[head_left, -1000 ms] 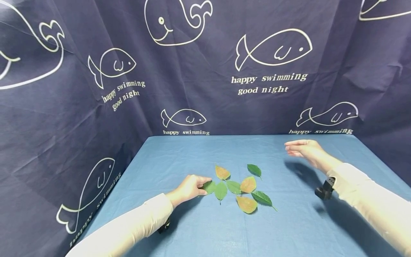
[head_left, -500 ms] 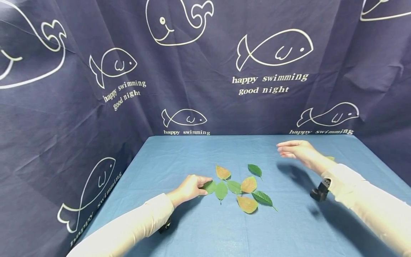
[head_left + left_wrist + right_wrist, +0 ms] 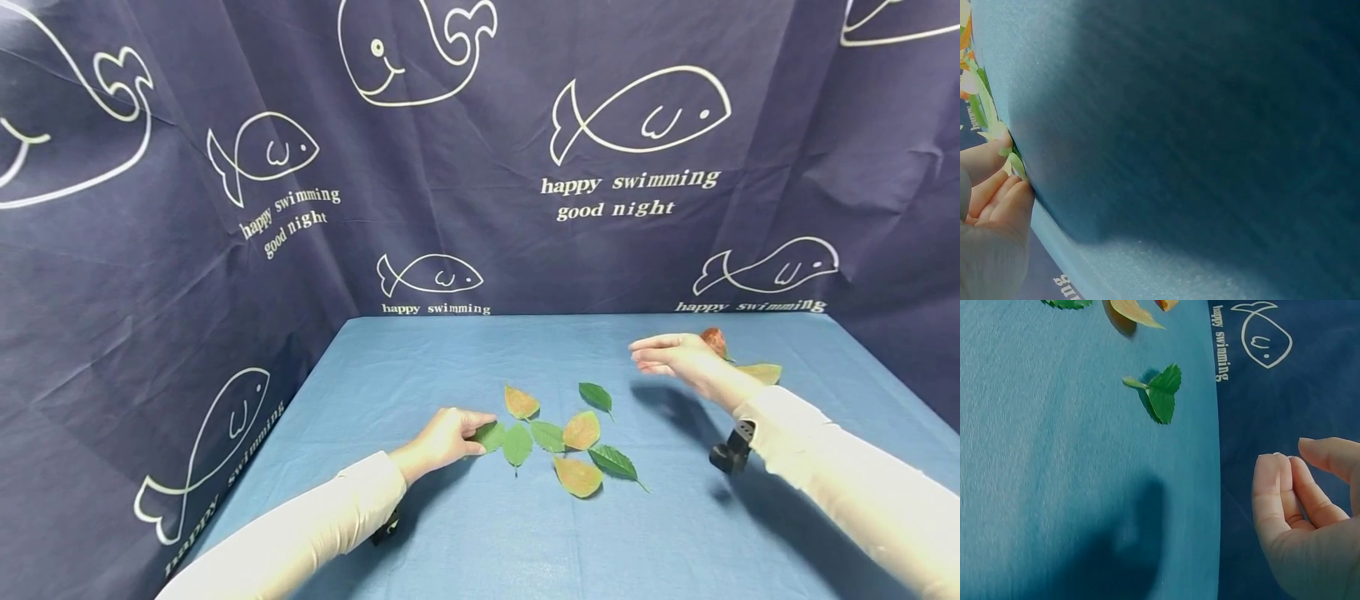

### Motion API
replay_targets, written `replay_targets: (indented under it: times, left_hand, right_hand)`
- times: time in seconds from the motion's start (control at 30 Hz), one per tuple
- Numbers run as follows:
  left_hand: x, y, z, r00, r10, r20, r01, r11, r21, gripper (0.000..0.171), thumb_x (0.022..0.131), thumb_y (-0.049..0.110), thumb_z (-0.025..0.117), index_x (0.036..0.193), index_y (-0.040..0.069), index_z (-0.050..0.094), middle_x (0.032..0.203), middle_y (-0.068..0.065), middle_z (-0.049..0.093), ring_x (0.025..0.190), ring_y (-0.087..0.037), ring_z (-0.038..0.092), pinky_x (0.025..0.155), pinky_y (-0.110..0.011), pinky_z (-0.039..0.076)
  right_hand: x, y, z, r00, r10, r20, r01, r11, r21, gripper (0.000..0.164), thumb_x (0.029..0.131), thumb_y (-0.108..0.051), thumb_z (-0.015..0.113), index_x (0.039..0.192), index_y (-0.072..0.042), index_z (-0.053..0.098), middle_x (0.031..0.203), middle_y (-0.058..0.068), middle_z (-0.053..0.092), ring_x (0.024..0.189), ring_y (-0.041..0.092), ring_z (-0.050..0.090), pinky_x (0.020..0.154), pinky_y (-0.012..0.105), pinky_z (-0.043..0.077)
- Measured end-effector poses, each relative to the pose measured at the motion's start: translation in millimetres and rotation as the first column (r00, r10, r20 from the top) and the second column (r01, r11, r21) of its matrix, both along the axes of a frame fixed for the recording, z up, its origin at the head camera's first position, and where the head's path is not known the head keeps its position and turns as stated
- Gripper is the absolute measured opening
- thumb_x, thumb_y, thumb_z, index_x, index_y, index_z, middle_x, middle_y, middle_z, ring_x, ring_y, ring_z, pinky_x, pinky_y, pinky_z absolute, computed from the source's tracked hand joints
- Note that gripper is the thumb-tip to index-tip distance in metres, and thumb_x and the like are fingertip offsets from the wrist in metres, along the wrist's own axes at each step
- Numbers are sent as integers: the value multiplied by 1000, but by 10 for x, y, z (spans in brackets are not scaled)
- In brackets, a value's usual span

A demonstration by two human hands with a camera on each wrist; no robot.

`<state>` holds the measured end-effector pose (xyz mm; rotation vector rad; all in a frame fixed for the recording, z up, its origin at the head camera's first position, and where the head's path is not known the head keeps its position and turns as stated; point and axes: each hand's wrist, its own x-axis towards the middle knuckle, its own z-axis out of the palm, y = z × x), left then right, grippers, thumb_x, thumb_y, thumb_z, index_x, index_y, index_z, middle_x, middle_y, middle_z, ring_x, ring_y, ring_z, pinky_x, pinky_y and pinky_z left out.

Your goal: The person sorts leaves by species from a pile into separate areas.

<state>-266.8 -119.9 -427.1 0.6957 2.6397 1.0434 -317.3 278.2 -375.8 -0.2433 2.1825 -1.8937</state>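
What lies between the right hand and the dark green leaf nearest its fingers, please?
The head view shows only blue cloth between the right hand and that leaf.

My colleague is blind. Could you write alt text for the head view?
A person's left grip touches the leftmost green leaf among green and orange leaves on a blue cloth. The right grip hangs empty above it, with more leaves beyond. A navy curtain printed with fish hangs behind.

The cloth (image 3: 487,542) is blue, the curtain (image 3: 517,200) navy with white fish (image 3: 648,117), some leaves (image 3: 517,446) green, other leaves (image 3: 577,477) orange-yellow.
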Motion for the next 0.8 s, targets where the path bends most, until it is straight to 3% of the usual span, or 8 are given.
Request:
replay_targets:
  times: [0.47, 0.67, 0.8]
  left_hand:
    - [-1, 0, -29, 1000, -3, 3, 3, 1000, 18, 52, 84, 0, 73, 133, 2, 59, 136, -17, 57, 123, -33, 57, 99, -38, 53]
    - [-3, -2, -24, 1000, -4, -5, 4, 1000, 7, 52, 84, 1, 73, 133, 3, 59, 136, -17, 58, 122, -33, 58, 99, -37, 53]
    - [-4, -6, -26, 1000, -9, -9, 9, 1000, 6, 52, 84, 0, 73, 133, 2, 59, 135, -17, 58, 122, -33, 58, 99, -38, 53]
  right_hand:
    - [50, -190, -126, 995, 79, 68, -82, 996, 47, 54, 95, -10, 60, 136, 20, 41, 102, -4, 70, 93, 7, 68, 96, 33, 56]
    - [67, -248, -197, 992, 92, 84, -94, 995, 18, 51, 95, -6, 59, 133, 22, 42, 98, -4, 71, 93, 10, 69, 92, 30, 58]
    - [52, -285, -263, 992, 103, 75, -104, 995, 8, 48, 95, -3, 58, 132, 24, 41, 101, 3, 72, 91, 13, 70, 89, 29, 59]
